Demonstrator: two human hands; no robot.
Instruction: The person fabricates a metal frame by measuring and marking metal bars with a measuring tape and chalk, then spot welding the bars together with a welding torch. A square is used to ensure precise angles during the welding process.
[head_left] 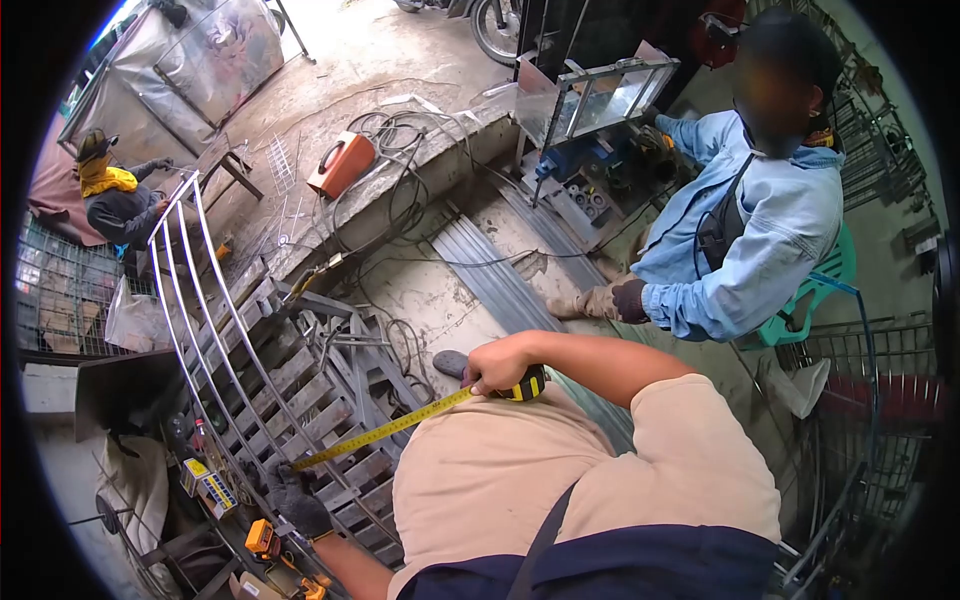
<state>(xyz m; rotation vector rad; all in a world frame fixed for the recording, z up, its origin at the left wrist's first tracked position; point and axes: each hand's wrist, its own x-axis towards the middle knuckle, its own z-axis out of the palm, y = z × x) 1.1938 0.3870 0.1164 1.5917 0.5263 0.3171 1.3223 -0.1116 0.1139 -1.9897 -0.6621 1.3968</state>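
Note:
A yellow tape measure blade (395, 425) is stretched between my two hands. My bare right hand (498, 365) is closed around the blade next to the yellow-and-black tape measure case (530, 383), in front of my belly. At the other end, my left hand (297, 503), in a dark glove, has its fingers closed at the tape's tip, against the metal frame. That frame (215, 295) has several long, curved, pale bars and lies over a slatted metal stand (290, 385). The glove hides just how the tip meets the bar.
A co-worker (740, 220) in a light-blue jacket is at the right, beside a blue machine (590, 160). Another person (125, 205) holds the frame's far end. An orange box-shaped machine (342, 163) with cables stands on the ledge. Grey corrugated sheets (490, 270) lie on the floor.

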